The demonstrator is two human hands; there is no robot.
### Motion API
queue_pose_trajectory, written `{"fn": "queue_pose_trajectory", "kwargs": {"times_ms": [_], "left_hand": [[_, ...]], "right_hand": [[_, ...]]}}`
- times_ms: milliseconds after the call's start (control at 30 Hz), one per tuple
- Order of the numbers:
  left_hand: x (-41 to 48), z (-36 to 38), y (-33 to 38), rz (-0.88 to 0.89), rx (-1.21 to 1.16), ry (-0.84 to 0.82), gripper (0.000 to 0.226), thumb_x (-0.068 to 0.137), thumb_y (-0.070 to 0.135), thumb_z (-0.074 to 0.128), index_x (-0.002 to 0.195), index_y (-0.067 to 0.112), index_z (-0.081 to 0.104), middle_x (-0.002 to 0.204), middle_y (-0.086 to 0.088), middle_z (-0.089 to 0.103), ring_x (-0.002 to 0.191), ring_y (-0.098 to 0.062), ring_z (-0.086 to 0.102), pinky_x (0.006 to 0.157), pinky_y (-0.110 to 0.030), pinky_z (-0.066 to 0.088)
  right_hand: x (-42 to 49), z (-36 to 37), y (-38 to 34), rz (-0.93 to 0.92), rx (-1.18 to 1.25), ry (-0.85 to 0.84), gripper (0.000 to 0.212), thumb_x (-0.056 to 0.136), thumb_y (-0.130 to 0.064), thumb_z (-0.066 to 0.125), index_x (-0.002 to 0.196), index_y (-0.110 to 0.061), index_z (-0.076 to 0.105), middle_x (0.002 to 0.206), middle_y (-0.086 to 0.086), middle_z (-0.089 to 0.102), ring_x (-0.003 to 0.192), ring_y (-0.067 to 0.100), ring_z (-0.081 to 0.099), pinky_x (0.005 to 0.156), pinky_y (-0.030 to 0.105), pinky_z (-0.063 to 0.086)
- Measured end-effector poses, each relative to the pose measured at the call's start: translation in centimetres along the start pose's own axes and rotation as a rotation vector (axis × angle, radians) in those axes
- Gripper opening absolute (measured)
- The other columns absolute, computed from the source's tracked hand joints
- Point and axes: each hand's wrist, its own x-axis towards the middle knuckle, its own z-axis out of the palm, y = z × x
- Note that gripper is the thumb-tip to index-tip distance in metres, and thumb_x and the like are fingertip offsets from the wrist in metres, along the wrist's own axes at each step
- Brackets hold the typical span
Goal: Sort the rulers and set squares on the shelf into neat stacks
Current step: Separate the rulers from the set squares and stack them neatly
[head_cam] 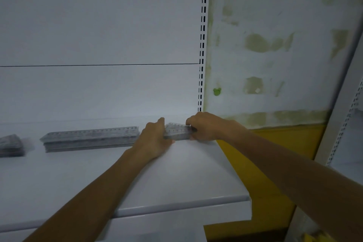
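A small stack of clear set squares [177,131] stands on the white shelf [176,173] near its right end. My left hand [152,139] presses against the stack's left side and my right hand [206,125] grips its right side and top. A long stack of clear rulers [90,138] lies to the left of my hands, parallel to the shelf's back. At the far left edge sits another small stack of clear pieces [10,145], blurred.
The shelf's rounded front edge [176,205] runs across the lower view. A slotted upright [202,45] stands behind my right hand. Right of it are a stained wall [275,45] and a yellow band [275,143]. Another rack upright [343,124] leans in at the far right.
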Motion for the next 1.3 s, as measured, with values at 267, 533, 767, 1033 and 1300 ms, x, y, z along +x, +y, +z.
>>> {"fn": "queue_pose_trajectory", "kwargs": {"times_ms": [267,533,767,1033,1300], "left_hand": [[0.1,-0.1,-0.4,0.075,0.068,-0.035,0.048,0.089,0.025,0.058,0.130,0.007,0.038,0.119,-0.015,0.054,0.108,-0.029,0.052,0.089,-0.036,0.045],[0.0,-0.5,-1.2,0.046,-0.034,-0.038,0.071,0.073,0.047,0.070,0.127,0.011,0.043,0.115,-0.002,0.058,0.091,-0.014,0.048,0.075,-0.026,0.040],[-0.1,-0.8,-1.2,0.057,0.140,-0.056,0.067,0.084,0.044,0.060,0.138,0.017,0.032,0.124,-0.007,0.056,0.110,-0.023,0.053,0.088,-0.035,0.046],[-0.2,-0.8,-1.4,0.116,0.135,-0.031,0.057,0.088,0.040,0.055,0.135,0.019,0.031,0.117,-0.008,0.061,0.104,-0.027,0.056,0.087,-0.041,0.047],[0.0,-0.4,-1.4,0.081,-0.039,-0.036,0.071,0.084,0.031,0.062,0.141,0.020,0.021,0.122,-0.009,0.059,0.103,-0.027,0.057,0.084,-0.034,0.045]], "right_hand": [[-0.5,-0.2,-0.1,-0.030,-0.011,-0.041,0.017,0.088,-0.021,0.056,0.091,-0.005,0.052,0.100,0.014,0.055,0.084,0.027,0.053,0.060,0.029,0.040],[-0.6,-0.9,0.8,0.038,0.251,-0.079,0.065,0.079,-0.027,0.070,0.134,-0.013,0.040,0.117,0.006,0.057,0.094,0.014,0.047,0.084,0.030,0.046],[2.0,-2.8,-0.2,0.036,0.221,-0.280,0.098,0.069,-0.033,0.078,0.144,-0.036,0.016,0.139,0.002,0.043,0.119,0.024,0.047,0.091,0.033,0.044],[4.6,-3.5,-3.0,0.011,0.230,-0.399,0.080,0.068,-0.025,0.080,0.136,-0.034,0.039,0.125,-0.002,0.045,0.093,0.018,0.050,0.063,0.027,0.054],[5.1,-3.1,-3.0,0.008,0.236,-0.383,0.078,0.066,-0.026,0.080,0.133,-0.035,0.042,0.087,-0.014,0.046,0.073,0.008,0.050,0.055,0.026,0.051]]}}
